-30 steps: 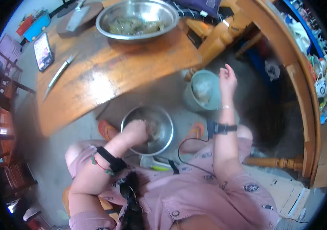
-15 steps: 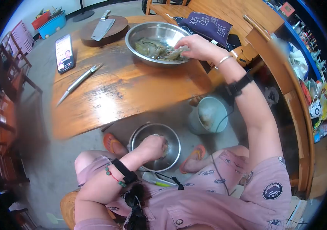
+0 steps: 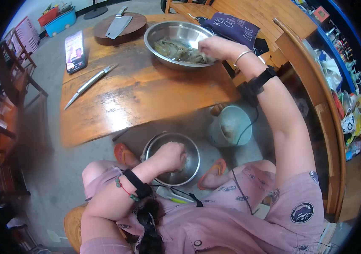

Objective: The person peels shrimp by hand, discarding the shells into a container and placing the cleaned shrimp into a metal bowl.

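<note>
A steel bowl on the wooden table holds several grey-green raw shrimp. My right hand reaches over its right rim, the fingers pinched on a shrimp that they mostly cover. Below, between my feet, a second steel bowl stands on the floor. My left hand is closed over this lower bowl, back of the hand upward. Something pale shows by its fingers, too covered to name.
A cleaver lies on a round chopping board. Nearer are a phone and a slim pointed metal tool. A pale blue bucket stands under the table's right edge. A cable hangs past it.
My right hand has turned and its fingers now point down at the bowl's right side; the pale shrimp seen at its fingertips is mostly covered. My left hand has shifted slightly over the lower bowl.
</note>
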A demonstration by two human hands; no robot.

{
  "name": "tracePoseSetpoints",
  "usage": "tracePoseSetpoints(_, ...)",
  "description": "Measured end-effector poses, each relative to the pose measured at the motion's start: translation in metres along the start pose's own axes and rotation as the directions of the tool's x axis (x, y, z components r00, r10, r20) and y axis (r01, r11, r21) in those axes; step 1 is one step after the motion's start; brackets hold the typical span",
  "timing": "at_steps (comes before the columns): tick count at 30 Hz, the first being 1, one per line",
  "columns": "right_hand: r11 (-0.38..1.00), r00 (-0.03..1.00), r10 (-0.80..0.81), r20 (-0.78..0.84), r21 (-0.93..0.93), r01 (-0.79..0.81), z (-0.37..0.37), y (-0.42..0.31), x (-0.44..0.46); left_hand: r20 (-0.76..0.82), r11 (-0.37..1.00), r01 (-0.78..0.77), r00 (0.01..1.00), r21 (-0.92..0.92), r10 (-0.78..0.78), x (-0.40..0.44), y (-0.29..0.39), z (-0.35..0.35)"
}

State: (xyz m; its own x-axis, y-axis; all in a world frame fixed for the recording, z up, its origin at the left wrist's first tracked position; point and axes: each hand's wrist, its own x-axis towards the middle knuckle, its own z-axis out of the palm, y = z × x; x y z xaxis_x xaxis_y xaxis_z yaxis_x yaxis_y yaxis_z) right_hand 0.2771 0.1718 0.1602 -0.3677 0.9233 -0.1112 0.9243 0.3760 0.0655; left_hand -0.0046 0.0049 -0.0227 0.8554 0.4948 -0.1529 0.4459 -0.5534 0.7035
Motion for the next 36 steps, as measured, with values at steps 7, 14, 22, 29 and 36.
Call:
tracePoseSetpoints(7,0.949,0.959,0.146,-0.241,0.310,-0.066,-0.057,-0.064,-0.081,0.001,0.986,-0.075,0.997,0.148,0.075,0.006,-0.005,-0.007)
tracePoseSetpoints(14,0.927,0.999,0.007,-0.054,0.375,0.014,0.028,-0.144,-0.160,-0.273,0.977,0.069,0.954,-0.201,-0.123,0.012,-0.010,-0.009)
tracePoseSetpoints(22,0.651,0.996,0.072,0.053,0.754,-0.087,0.146,-0.188,-0.174,-0.055,0.740,0.095,0.983,-0.666,-0.176,0.013,0.003,-0.007)
tracePoseSetpoints(29,0.521,0.973,0.222,0.059,0.836,-0.169,0.167,-0.188,-0.174,0.009,0.867,0.115,0.992,-0.484,-0.127,0.013,-0.006,0.004)
tracePoseSetpoints(36,0.613,0.956,0.226,-0.187,0.790,0.010,0.185,-0.177,-0.175,0.101,0.755,0.277,0.957,-0.594,-0.272,0.015,-0.013,0.011)
